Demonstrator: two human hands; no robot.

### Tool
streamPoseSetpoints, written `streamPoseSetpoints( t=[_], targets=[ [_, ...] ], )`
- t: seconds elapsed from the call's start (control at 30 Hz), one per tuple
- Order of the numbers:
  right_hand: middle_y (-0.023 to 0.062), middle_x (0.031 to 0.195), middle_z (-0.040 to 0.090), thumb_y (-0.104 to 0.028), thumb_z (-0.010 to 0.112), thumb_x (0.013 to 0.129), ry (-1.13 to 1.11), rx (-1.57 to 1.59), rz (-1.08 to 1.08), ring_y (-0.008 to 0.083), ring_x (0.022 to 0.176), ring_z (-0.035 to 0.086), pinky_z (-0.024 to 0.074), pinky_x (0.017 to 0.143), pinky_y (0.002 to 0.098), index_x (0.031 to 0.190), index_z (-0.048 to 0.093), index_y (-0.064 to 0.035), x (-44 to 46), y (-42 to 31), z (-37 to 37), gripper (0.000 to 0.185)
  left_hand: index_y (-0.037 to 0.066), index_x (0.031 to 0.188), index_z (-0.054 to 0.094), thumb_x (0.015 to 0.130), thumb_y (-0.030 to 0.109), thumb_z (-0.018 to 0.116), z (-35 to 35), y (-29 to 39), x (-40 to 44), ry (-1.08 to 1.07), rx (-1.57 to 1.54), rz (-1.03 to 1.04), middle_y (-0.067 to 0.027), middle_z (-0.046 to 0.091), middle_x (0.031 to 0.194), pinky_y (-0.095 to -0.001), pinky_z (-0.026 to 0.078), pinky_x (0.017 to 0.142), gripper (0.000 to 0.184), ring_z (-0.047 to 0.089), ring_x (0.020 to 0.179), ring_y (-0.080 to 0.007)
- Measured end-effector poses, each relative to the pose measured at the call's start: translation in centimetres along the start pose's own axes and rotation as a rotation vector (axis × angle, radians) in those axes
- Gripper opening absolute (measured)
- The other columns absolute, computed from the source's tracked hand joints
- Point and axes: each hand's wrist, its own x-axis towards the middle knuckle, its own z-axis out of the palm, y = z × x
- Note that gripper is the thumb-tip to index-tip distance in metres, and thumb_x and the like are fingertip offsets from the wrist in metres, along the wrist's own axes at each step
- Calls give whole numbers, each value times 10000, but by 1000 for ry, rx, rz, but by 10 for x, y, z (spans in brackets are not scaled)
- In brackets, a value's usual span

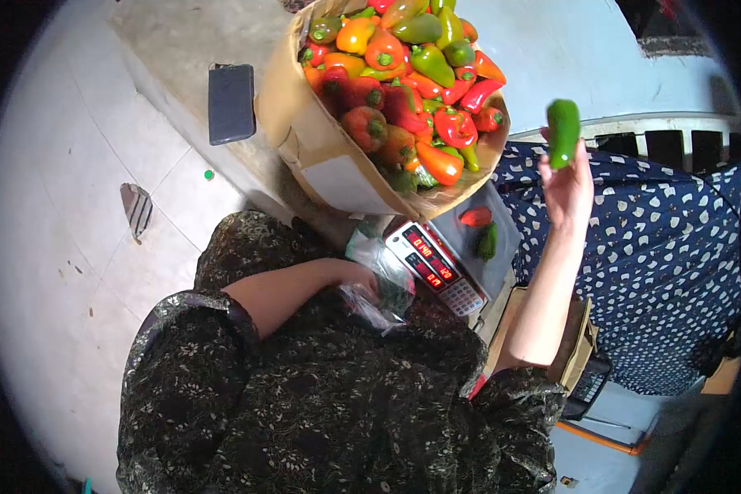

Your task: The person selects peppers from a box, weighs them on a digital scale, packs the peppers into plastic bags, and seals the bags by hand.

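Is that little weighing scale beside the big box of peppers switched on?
On: the scale has red digits glowing on its display. A red pepper and a green pepper lie on it.

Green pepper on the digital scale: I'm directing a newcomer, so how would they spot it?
Find the big tan container of colourful peppers. Beside it, a white digital scale with red numerals bears two: yours is the long green pepper, not the red one.
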Motion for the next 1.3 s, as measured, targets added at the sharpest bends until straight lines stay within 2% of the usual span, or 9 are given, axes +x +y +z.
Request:
streamPoseSetpoints(
  t=[0.03,0.23,0.3,0.43,0.63,0.77,1.03,1.17,1.3],
  targets=[
    [138,1221,545,-294,530,923,-188,-8,65,176,1033,567,508,757,272,1298,435,-55,9,3,3,455,40,1053,648,843,388,610,-1,3,-1,11,33,1,-77,668,881,-323,473,732,409,598,793,-148],
    [67,1062,595,-150,607,879,123,-661,-256,132,958,560,439,868,269,1213,504,1,19,69,32,381,30,1044,647,832,426,605,0,-20,19,97,179,152,-119,675,917,-353,467,754,451,612,814,-192],
    [33,867,618,-199,619,867,-89,-680,-300,115,789,565,468,727,268,1040,596,-31,0,78,50,242,27,1037,647,830,437,601,-3,-16,18,120,222,161,-130,672,917,-361,467,754,462,614,817,-209],
    [118,883,621,-165,653,765,-475,-1259,-508,290,886,592,457,823,362,936,641,-44,-27,78,88,209,30,1026,651,830,442,598,0,-16,20,117,208,173,-130,670,914,-369,466,746,460,617,816,-219],
    [150,962,613,-177,653,775,-301,-863,-312,316,955,584,458,829,382,1003,613,-25,-8,68,122,277,48,1032,657,812,401,621,-3,-20,23,122,177,193,-118,676,933,-363,469,747,418,623,822,-214],
    [192,1004,602,-233,649,770,-500,-957,-666,343,976,577,454,875,408,1091,580,-34,8,79,178,384,53,1046,651,807,356,631,1,-14,18,149,90,85,-101,679,934,-360,477,740,387,622,828,-202],
    [154,1093,577,-236,638,689,-487,-1266,-359,387,1001,532,444,898,427,1129,573,-90,4,63,187,468,69,1057,649,806,329,627,-1,-1,9,162,218,98,-104,674,944,-371,477,762,363,624,843,-226],
    [177,1056,562,-191,622,696,-326,-1306,-429,355,945,573,474,841,423,1102,577,-46,0,54,155,434,21,1037,644,843,332,589,0,0,9,172,196,139,-126,664,875,-374,469,720,371,605,771,-231],
    [112,996,571,-69,574,761,-388,-899,-90,195,906,584,479,803,314,1172,551,-54,4,42,131,412,36,1040,649,834,341,603,1,-3,19,166,203,232,-126,664,883,-373,472,704,371,604,754,-229]
  ],
)
